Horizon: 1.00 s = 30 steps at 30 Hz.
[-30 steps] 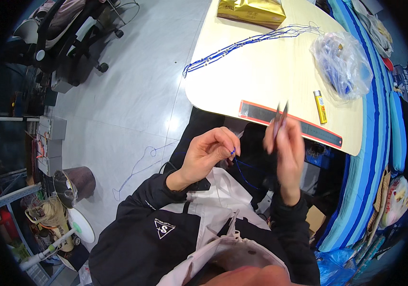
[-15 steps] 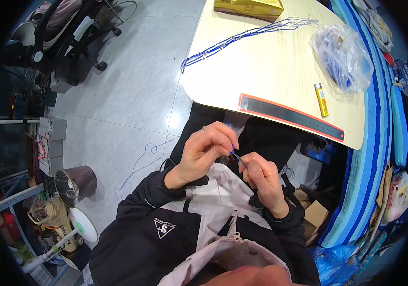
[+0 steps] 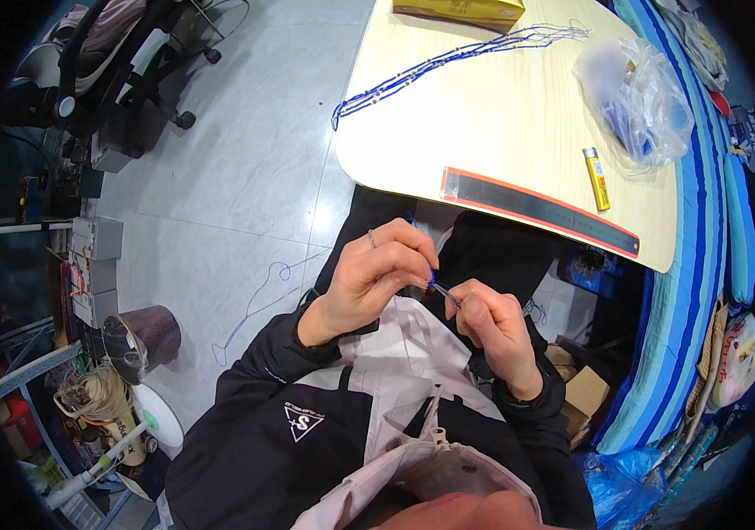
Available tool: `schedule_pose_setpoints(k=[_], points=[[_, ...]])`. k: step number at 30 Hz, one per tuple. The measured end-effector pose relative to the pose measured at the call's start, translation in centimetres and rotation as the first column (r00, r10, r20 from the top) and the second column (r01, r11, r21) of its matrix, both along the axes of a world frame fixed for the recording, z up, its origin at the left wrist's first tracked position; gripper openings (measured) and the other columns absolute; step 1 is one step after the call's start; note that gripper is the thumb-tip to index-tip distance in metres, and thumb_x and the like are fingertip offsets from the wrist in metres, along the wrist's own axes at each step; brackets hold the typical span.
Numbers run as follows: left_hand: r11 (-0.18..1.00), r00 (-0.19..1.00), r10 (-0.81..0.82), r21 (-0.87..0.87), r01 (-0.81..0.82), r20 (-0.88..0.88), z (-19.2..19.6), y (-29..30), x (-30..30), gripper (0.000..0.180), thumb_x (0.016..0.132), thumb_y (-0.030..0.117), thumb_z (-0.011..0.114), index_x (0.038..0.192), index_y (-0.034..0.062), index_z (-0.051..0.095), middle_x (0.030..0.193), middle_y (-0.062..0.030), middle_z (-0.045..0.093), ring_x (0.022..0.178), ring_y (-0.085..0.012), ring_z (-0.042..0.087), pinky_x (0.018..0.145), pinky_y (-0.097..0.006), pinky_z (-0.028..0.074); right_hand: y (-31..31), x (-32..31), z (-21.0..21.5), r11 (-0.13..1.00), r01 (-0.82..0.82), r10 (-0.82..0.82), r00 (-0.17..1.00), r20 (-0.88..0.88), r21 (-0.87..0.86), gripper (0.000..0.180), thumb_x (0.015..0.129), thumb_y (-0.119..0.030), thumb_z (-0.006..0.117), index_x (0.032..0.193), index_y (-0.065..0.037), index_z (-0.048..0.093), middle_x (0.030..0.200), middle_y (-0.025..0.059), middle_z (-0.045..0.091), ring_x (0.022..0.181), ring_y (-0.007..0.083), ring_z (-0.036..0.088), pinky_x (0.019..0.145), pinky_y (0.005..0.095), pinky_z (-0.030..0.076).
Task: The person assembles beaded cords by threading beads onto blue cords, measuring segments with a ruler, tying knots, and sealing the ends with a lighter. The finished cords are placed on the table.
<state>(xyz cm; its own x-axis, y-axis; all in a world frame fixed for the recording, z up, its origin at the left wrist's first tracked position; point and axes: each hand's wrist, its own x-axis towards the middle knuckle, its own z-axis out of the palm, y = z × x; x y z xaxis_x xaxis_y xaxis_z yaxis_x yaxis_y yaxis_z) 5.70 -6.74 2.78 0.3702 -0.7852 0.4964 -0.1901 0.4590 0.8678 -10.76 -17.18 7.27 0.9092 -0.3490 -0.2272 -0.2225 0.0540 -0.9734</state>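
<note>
1. Head view: both hands are closed in pinches over the lap, below the counter's (image 3: 501, 132) near edge. The left hand (image 3: 377, 278) nips a short blue cord (image 3: 431, 276) at its fingertips; the right hand (image 3: 492, 322) grips a thin dark tool (image 3: 446, 294) whose tip meets that cord.
2. The cord sits between the two hands, touching both grips.
3. Risk, as I judge it: the pinch is small, so the cord could slip out and drop to the floor, or the tool tip could prick a finger.
4. On the counter lie a beaded blue strand (image 3: 448, 62), a long ruler (image 3: 536, 208), a yellow lighter (image 3: 596, 178) and a clear bag (image 3: 634, 97), well apart from the hands.
</note>
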Motion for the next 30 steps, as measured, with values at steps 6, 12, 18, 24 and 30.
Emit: schedule_pose_setpoints(k=[6, 12, 18, 24, 30], points=[[0.999, 0.999, -0.001, 0.043, 0.002, -0.033, 0.2, 0.1, -0.2, 0.005, 0.082, 0.001, 0.058, 0.077, 0.0018, 0.057, 0.084, -0.0119, 0.059, 0.070, -0.0166, 0.052, 0.059, -0.025, 0.042, -0.1, -0.1, -0.1, 0.998, -0.004, 0.005, 1.000, -0.019, 0.059, 0.040, 0.096, -0.035, 0.041, 0.084, 0.001, 0.053, 0.058, -0.0009, 0.043, 0.049, 0.0050, 0.032, 0.047, 0.0209, 0.025], [0.999, 0.998, -0.018, 0.037, 0.021, -0.066, 0.3, 0.0, -0.3, 0.006, 0.082, 0.002, 0.058, 0.076, 0.0020, 0.057, 0.084, -0.0114, 0.059, 0.068, -0.0156, 0.052, 0.058, -0.025, 0.042, -0.3, -0.3, -0.3, 0.991, -0.017, 0.022, 0.999, -0.037, 0.135, 0.032, 0.095, -0.028, 0.044, 0.086, 0.001, 0.055, 0.068, 0.0029, 0.050, 0.056, 0.0077, 0.039, 0.053, 0.0214, 0.033], [0.998, 0.997, -0.036, 0.047, 0.039, -0.065, 0.1, 0.1, -0.3, 0.005, 0.080, 0.001, 0.060, 0.076, 0.0016, 0.057, 0.083, -0.0116, 0.059, 0.068, -0.0161, 0.052, 0.058, -0.025, 0.042, 0.0, -0.4, -0.8, 0.994, 0.012, -0.013, 1.000, 0.010, 0.111, 0.032, 0.095, -0.028, 0.045, 0.086, 0.001, 0.055, 0.068, 0.0016, 0.050, 0.057, 0.0071, 0.040, 0.053, 0.0213, 0.034], [0.990, 0.973, -0.079, 0.101, 0.103, -0.218, -0.5, 0.2, -0.9, 0.004, 0.079, -0.004, 0.060, 0.081, -0.0014, 0.057, 0.080, -0.0084, 0.057, 0.065, -0.0127, 0.053, 0.055, -0.022, 0.042, 0.2, -0.6, -2.2, 0.914, 0.054, -0.082, 0.995, 0.053, 0.402, 0.031, 0.095, -0.029, 0.045, 0.085, -0.001, 0.052, 0.061, -0.0030, 0.041, 0.052, 0.0029, 0.031, 0.048, 0.0186, 0.025], [0.983, 0.954, -0.076, 0.139, 0.121, -0.288, -1.0, 0.2, -1.6, 0.002, 0.082, -0.002, 0.059, 0.081, -0.0013, 0.057, 0.079, -0.0096, 0.056, 0.074, -0.0166, 0.052, 0.061, -0.024, 0.042, 0.3, -0.5, -2.9, 0.743, 0.092, -0.227, 0.967, 0.120, 0.662, 0.027, 0.095, -0.028, 0.045, 0.087, -0.002, 0.049, 0.066, -0.0017, 0.041, 0.051, 0.0017, 0.027, 0.044, 0.0179, 0.019]])
